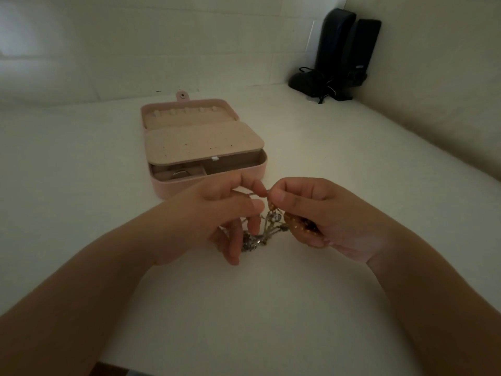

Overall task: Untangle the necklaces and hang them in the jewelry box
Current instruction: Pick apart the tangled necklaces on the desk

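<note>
Early days on this one, I'd say. My left hand pinches a thin silvery strand between thumb and forefinger, and my right hand pinches the same strand's other end, w/ a gold beaded bunch curled into its palm. Between them the necklaces hang in one knotted clump — silver and gold bits mixed, the low end touching or just above the counter; can't tell which.

Nothing hung yet as far as I can see. The jewelry box sits open just beyond my hands, and the row of hooks in its lid looks bare. So all the separating is left, then each chain onto a hook.

Hard to make out:
- light is dim, so I can't count how many necklaces are in the clump or find the clasps
- the box's inner flap covers most of the tray; only the front compartments show, one w/ what looks like a ring
- my left hand's lower fingers hide part of the tangle

Dark speakers stand in the far corner — not involved.
</note>
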### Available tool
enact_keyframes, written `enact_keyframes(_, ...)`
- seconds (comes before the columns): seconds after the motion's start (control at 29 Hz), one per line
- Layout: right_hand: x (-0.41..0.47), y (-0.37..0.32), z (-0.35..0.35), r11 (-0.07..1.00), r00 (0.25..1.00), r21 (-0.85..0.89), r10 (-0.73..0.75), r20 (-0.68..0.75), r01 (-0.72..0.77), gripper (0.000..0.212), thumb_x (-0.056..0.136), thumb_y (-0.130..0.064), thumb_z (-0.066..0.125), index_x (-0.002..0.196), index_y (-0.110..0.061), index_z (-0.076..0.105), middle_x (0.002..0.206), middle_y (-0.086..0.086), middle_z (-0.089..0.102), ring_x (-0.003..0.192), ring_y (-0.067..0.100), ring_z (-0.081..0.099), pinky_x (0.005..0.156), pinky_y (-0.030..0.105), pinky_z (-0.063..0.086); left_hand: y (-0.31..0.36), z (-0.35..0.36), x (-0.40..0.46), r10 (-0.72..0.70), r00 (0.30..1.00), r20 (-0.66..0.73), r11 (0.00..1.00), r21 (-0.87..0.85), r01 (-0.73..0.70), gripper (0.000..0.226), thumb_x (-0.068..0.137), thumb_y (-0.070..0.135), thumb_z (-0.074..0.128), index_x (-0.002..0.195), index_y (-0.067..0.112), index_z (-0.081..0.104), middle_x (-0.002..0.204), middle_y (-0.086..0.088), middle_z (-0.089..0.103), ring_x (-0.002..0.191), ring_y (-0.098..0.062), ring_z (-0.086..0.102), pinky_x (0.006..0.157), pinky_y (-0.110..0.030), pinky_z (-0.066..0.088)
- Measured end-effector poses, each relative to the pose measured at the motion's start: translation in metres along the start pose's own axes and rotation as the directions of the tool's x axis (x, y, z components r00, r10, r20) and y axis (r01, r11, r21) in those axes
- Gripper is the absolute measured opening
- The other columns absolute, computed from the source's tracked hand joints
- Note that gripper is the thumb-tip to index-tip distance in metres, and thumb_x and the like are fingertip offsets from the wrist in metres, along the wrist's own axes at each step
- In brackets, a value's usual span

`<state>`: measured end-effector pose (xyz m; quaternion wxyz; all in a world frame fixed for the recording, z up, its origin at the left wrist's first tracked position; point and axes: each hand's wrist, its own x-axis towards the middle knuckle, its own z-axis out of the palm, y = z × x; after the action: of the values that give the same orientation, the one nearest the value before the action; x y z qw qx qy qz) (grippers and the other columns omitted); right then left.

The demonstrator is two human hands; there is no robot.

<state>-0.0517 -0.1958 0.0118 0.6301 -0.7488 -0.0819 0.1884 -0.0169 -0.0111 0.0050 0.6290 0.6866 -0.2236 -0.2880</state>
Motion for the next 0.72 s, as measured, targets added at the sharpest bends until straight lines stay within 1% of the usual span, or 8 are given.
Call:
enact_keyframes(0.1,0.000,-0.001,0.001,1.000,1.000,0.015,-0.021,-0.016,0.021,0.018,0.080,-0.034,0.052,0.074,-0.019,0.058,0.038,-0.003,0.040,0.030,0.006,0.029,0.034,0.015,0.019,0.001,0.003,0.001,0.008,1.000,-0.019,0.996,0.094,-0.007,0.036,0.059,0.039,0.063,0.088,0.018,0.062,0.057,0.003,0.060,0.036,-0.012,0.049,0.038,-0.020,0.044)
enact_keyframes(0.21,0.000,-0.002,0.004,0.999,0.999,-0.015,-0.044,-0.018,0.044,0.017,0.079,-0.037,0.052,0.072,-0.024,0.060,0.038,-0.003,0.043,0.029,0.007,0.031,0.035,0.015,0.020,-0.001,0.002,0.001,0.043,0.999,-0.020,0.986,0.162,-0.039,0.014,0.061,0.038,0.065,0.069,0.027,0.067,0.054,0.004,0.061,0.037,-0.010,0.050,0.040,-0.018,0.043)
enact_keyframes(0.31,0.000,-0.003,0.003,0.998,0.996,-0.023,-0.058,-0.064,0.057,0.020,0.078,-0.036,0.053,0.078,-0.017,0.058,0.038,-0.005,0.041,0.030,0.006,0.030,0.036,0.016,0.020,-0.004,-0.001,0.003,0.078,0.996,-0.040,0.980,0.184,-0.069,0.011,0.066,0.029,0.077,0.064,0.027,0.067,0.051,0.005,0.058,0.045,-0.008,0.053,0.047,-0.019,0.046)
enact_keyframes(0.38,0.000,-0.003,0.001,0.998,0.992,-0.022,-0.067,-0.109,0.065,0.023,0.078,-0.036,0.053,0.081,-0.014,0.058,0.038,-0.005,0.038,0.031,0.006,0.027,0.036,0.017,0.019,-0.005,-0.003,0.004,0.094,0.994,-0.056,0.982,0.170,-0.084,0.009,0.060,0.029,0.073,0.063,0.026,0.065,0.054,0.007,0.059,0.051,-0.006,0.054,0.052,-0.019,0.046)
enact_keyframes(0.48,0.000,-0.003,-0.001,0.998,0.987,-0.020,-0.064,-0.148,0.061,0.021,0.082,-0.034,0.052,0.080,-0.015,0.060,0.039,-0.003,0.037,0.032,0.005,0.026,0.037,0.019,0.018,-0.007,-0.005,0.003,0.130,0.990,-0.049,0.978,0.173,-0.120,0.019,0.055,0.040,0.065,0.064,0.024,0.063,0.064,0.004,0.059,0.064,-0.010,0.051,0.067,-0.024,0.038)
enact_keyframes(0.55,0.000,-0.004,-0.003,0.998,0.988,-0.020,-0.062,-0.140,0.060,0.025,0.079,-0.037,0.053,0.081,-0.014,0.062,0.038,-0.004,0.035,0.032,0.006,0.024,0.037,0.018,0.018,-0.007,-0.006,0.002,0.144,0.989,-0.034,0.980,0.140,-0.138,0.015,0.057,0.037,0.064,0.064,0.024,0.063,0.072,-0.002,0.062,0.071,-0.015,0.052,0.074,-0.031,0.039)
enact_keyframes(0.62,-0.001,-0.004,-0.003,0.999,0.994,-0.026,-0.045,-0.102,0.043,0.034,0.071,-0.043,0.059,0.086,-0.013,0.067,0.039,-0.003,0.035,0.034,0.007,0.023,0.036,0.017,0.019,-0.007,-0.007,0.002,0.156,0.987,-0.028,0.987,0.045,-0.155,0.009,0.058,0.031,0.064,0.062,0.023,0.063,0.074,-0.003,0.066,0.075,-0.014,0.060,0.077,-0.027,0.048)
enact_keyframes(0.72,-0.001,-0.001,-0.004,0.997,0.998,-0.067,-0.032,-0.046,0.029,0.024,0.070,-0.039,0.072,0.083,-0.017,0.072,0.044,-0.001,0.039,0.036,0.006,0.028,0.036,0.016,0.022,-0.006,-0.007,0.002,0.152,0.988,-0.026,0.983,-0.099,-0.154,0.004,0.058,0.020,0.066,0.058,0.021,0.062,0.067,-0.002,0.067,0.069,-0.012,0.066,0.067,-0.019,0.053)
